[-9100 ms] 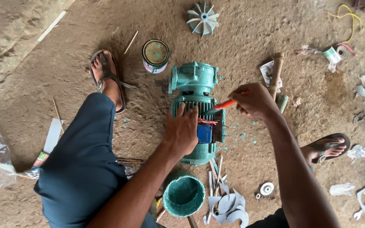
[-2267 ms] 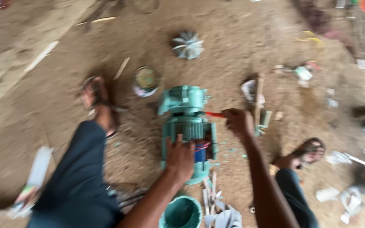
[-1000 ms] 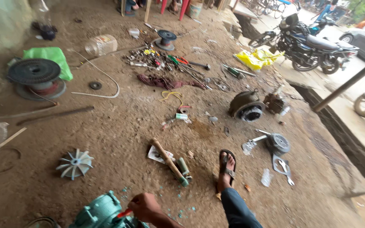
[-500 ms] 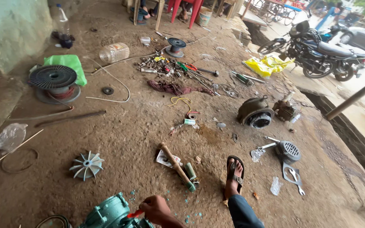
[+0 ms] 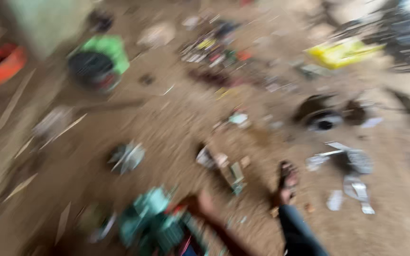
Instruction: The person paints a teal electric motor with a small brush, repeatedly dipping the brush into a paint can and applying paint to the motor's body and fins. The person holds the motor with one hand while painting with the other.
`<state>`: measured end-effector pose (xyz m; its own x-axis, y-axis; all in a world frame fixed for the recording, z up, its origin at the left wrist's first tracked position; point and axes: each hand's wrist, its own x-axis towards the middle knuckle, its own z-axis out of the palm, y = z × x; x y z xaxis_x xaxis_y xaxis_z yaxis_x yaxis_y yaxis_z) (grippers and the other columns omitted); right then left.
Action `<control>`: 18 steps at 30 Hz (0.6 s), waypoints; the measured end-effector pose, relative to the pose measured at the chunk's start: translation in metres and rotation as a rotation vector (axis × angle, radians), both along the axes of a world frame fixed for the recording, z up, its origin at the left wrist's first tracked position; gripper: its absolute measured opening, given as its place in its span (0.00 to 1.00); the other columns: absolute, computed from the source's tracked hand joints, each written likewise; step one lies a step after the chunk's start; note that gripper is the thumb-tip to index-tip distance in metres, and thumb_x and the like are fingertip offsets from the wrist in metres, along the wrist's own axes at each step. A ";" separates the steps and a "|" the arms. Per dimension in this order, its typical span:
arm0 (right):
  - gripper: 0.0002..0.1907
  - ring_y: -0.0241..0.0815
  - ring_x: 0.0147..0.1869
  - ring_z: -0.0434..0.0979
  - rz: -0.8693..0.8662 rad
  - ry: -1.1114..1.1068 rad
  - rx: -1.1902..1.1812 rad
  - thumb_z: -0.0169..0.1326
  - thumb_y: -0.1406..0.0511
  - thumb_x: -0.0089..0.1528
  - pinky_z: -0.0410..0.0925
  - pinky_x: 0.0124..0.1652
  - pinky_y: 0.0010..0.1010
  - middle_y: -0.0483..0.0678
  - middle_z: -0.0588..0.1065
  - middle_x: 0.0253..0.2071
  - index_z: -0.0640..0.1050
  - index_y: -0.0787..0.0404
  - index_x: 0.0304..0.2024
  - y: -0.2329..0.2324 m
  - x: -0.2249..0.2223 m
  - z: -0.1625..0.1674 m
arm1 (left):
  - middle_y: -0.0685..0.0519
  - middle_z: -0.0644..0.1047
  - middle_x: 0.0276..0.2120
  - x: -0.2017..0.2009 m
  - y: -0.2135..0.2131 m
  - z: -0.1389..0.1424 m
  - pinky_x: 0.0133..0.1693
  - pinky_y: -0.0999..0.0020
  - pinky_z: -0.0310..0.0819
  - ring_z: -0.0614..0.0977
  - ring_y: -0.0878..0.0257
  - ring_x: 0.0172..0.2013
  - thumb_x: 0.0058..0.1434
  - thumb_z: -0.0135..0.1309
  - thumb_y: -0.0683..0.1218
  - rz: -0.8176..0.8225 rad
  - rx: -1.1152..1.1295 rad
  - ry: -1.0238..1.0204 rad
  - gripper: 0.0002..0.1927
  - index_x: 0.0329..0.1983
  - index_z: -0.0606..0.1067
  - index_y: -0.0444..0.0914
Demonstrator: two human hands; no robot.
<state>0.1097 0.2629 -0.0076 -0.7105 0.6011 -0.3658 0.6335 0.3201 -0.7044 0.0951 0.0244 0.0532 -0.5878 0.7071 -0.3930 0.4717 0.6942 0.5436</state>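
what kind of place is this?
Probably an open, dirt-floor repair workshop, though the frame is blurred: a teal motor under the right hand, a loose fan impeller, and scattered tools and parts on the dirt floor.

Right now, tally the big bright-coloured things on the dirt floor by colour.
Teal: 1, the teal pump motor
Green: 1, the green sheet, possibly a bag
Yellow: 1, the yellow bag
Orange: 1, the orange round thing, too blurred to name
Total: 4
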 end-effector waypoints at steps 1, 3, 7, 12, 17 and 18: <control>0.10 0.36 0.24 0.74 0.065 -0.002 0.068 0.57 0.62 0.65 0.67 0.25 0.30 0.53 0.79 0.28 0.86 0.61 0.42 0.005 0.002 -0.002 | 0.41 0.72 0.61 0.002 -0.009 -0.006 0.64 0.26 0.52 0.60 0.38 0.70 0.62 0.52 0.46 -0.009 0.007 -0.008 0.24 0.62 0.67 0.38; 0.11 0.36 0.23 0.73 0.090 0.002 0.106 0.57 0.63 0.65 0.65 0.24 0.29 0.52 0.78 0.26 0.86 0.61 0.42 0.011 0.006 0.001 | 0.41 0.72 0.61 0.011 -0.018 -0.018 0.64 0.26 0.51 0.59 0.38 0.71 0.62 0.51 0.46 -0.037 -0.043 -0.020 0.24 0.62 0.67 0.38; 0.12 0.34 0.20 0.70 -0.139 0.066 -0.164 0.57 0.63 0.64 0.62 0.21 0.28 0.48 0.76 0.22 0.86 0.61 0.44 0.028 0.027 0.007 | 0.40 0.69 0.64 0.028 -0.007 -0.029 0.68 0.28 0.43 0.55 0.40 0.73 0.60 0.52 0.46 -0.126 -0.231 0.018 0.33 0.68 0.60 0.36; 0.14 0.34 0.20 0.70 -0.230 0.036 -0.245 0.56 0.61 0.65 0.62 0.20 0.26 0.48 0.75 0.22 0.85 0.63 0.45 0.037 0.034 0.027 | 0.35 0.66 0.66 0.022 0.003 -0.005 0.69 0.26 0.34 0.47 0.41 0.75 0.62 0.51 0.45 -0.266 -0.401 -0.007 0.43 0.77 0.48 0.32; 0.14 0.34 0.22 0.72 -0.120 -0.044 -0.259 0.56 0.62 0.66 0.64 0.22 0.26 0.48 0.77 0.24 0.85 0.65 0.45 0.029 0.024 0.023 | 0.32 0.67 0.64 0.014 0.004 0.014 0.70 0.26 0.28 0.41 0.42 0.77 0.66 0.47 0.43 -0.332 -0.490 -0.098 0.45 0.80 0.38 0.34; 0.13 0.34 0.22 0.73 -0.098 -0.065 -0.233 0.56 0.62 0.66 0.66 0.23 0.26 0.48 0.78 0.25 0.85 0.64 0.46 0.027 0.021 0.020 | 0.32 0.67 0.64 0.014 0.005 0.015 0.70 0.26 0.28 0.41 0.42 0.77 0.66 0.45 0.42 -0.327 -0.494 -0.092 0.44 0.80 0.38 0.35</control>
<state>0.1303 0.2894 0.0125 -0.6233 0.5602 -0.5456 0.6999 0.0884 -0.7088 0.1094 0.0295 0.0682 -0.3186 0.5661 -0.7603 0.6699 0.7020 0.2419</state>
